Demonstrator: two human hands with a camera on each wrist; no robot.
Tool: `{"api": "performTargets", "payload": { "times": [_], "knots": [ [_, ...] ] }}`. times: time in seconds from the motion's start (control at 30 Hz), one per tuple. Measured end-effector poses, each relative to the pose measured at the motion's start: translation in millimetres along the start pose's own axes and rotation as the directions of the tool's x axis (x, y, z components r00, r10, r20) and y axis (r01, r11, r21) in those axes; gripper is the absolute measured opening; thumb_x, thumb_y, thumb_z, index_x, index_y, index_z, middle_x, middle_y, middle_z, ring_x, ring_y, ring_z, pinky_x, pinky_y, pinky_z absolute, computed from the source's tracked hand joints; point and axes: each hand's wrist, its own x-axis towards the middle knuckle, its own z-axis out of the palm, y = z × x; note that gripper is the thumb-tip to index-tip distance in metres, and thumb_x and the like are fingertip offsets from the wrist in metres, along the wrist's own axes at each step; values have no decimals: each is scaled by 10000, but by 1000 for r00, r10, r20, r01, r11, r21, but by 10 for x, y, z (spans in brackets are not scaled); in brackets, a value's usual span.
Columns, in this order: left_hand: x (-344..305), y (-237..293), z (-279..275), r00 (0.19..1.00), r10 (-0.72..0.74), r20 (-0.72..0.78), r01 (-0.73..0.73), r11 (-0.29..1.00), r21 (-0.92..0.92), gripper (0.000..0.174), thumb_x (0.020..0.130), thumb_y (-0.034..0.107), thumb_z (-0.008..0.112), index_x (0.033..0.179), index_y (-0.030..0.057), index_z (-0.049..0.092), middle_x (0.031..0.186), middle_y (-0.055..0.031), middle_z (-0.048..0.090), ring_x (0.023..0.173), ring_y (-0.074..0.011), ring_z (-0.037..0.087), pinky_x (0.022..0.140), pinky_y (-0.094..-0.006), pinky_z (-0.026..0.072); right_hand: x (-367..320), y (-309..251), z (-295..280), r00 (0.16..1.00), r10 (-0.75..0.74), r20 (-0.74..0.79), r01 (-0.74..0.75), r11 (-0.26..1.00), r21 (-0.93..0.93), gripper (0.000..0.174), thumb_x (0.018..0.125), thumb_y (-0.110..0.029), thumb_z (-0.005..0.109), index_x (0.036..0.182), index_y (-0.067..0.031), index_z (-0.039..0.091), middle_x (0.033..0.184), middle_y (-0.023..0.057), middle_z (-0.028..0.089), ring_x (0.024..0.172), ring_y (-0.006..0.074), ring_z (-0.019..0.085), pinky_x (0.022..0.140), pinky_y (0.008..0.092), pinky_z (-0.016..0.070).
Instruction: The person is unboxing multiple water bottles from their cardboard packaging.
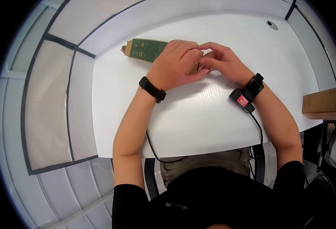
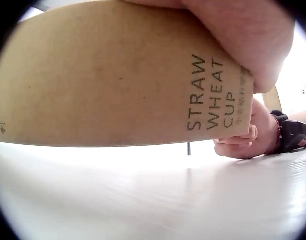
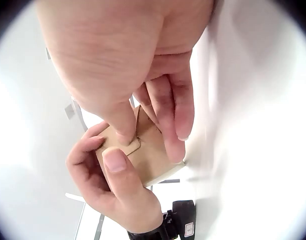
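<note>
A green and brown cardboard box lies lengthwise on the white table, with an end flap sticking out at its left. Its brown side reads "STRAW WHEAT CUP". My left hand grips the box near its right end, hiding much of it in the head view. In the right wrist view the left thumb lies along the end's edge. My right hand is at that same end. Its thumb presses the closing flap, while its other fingers lie fairly straight against the end panel.
Another brown box stands at the table's right edge. Low white partitions with dark edging enclose the back and sides, and a round cable hole is at the back right. A cable runs from the right wrist camera past the front edge.
</note>
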Motion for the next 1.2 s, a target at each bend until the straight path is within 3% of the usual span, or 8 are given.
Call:
{"api": "performTargets", "payload": {
  "times": [0.67,0.77,0.87,1.2],
  "knots": [
    [-17,-15,55,994,83,-67,-83,997,-7,489,697,165,862,1101,80,599,1089,-79,645,978,-267,640,861,-401,521,18,13,39,993,-80,-84,69,989,-129,211,968,-176,664,1115,-26,637,832,90,735,711,141,708,673,269,565],
    [-34,-14,41,997,71,-41,-71,997,-9,568,662,70,843,1174,88,597,1167,-86,631,1032,-282,625,845,-376,544,34,48,50,988,-122,-97,109,986,-126,205,972,-185,660,1104,-29,636,819,83,733,683,135,699,650,272,563],
    [-25,-17,66,993,75,-89,-76,997,-8,523,684,165,872,1123,88,598,1116,-80,625,948,-273,629,832,-388,521,39,73,59,986,-131,-106,117,985,-128,202,974,-192,656,1096,-32,636,804,73,732,667,127,688,636,270,557],
    [-13,-30,86,988,95,-119,-97,995,-7,540,678,153,873,1134,97,591,1117,-73,618,935,-273,618,809,-383,513,47,94,90,970,-197,-145,171,970,-174,196,978,-197,652,1090,-37,634,779,67,736,602,116,668,582,247,529]
  ]
}}
